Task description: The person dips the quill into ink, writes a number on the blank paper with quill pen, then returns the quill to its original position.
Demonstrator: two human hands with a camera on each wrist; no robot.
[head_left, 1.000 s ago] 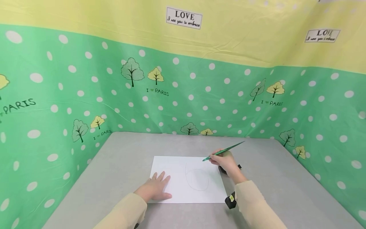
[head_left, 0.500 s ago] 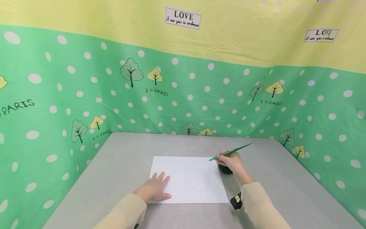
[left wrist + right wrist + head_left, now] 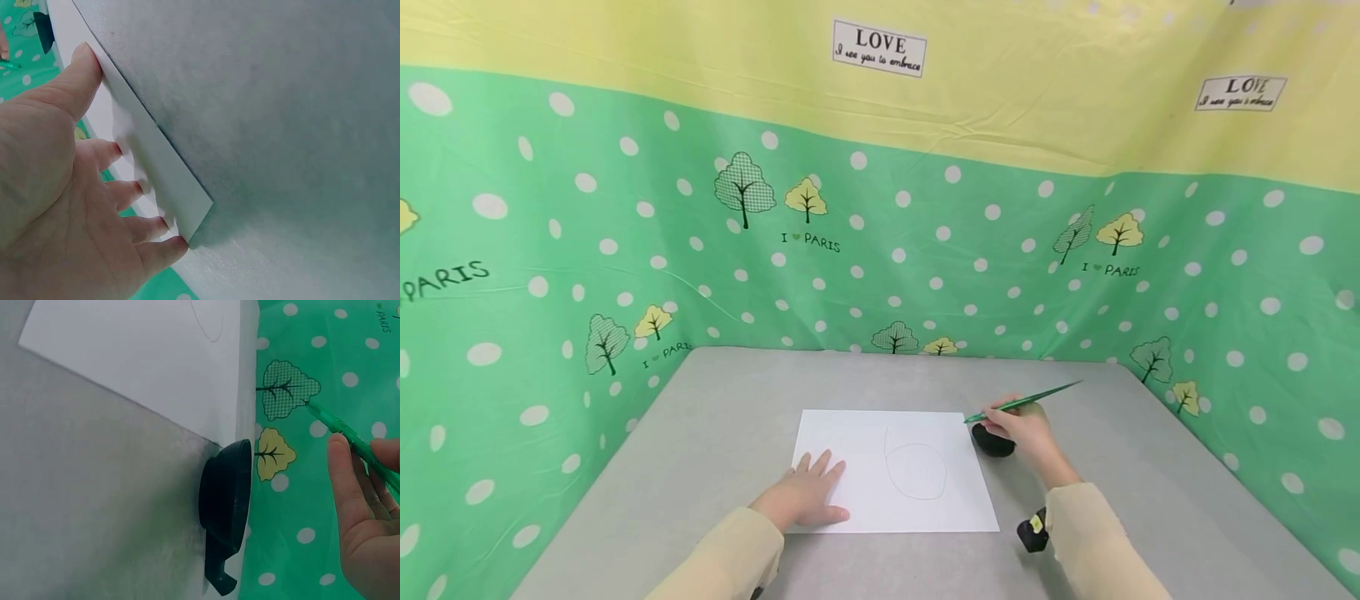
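My left hand (image 3: pixel 808 493) rests flat with fingers spread on the left part of a white sheet of paper (image 3: pixel 857 429). In the left wrist view its fingertips (image 3: pixel 164 250) press near a corner of the sheet. A thin line shaped like a 6 (image 3: pixel 916 499) is drawn right of the sheet's middle. My right hand (image 3: pixel 1028 429) pinches a slim green pen (image 3: pixel 1048 392) between thumb and fingers, above the sheet's far right corner. The pen's tip (image 3: pixel 310 406) points left and is raised off the paper in the right wrist view.
A black bowl-shaped thing (image 3: pixel 994 442) with a short hooked handle (image 3: pixel 219 572) stands by the sheet's right edge, below my right hand. The grey table (image 3: pixel 745 383) meets a green and yellow printed cloth (image 3: pixel 925 250) at the back and sides.
My right hand has moved to the right with the pen, from over the paper to beyond its far right corner, uncovering more of the black thing. The left hand stays in place.
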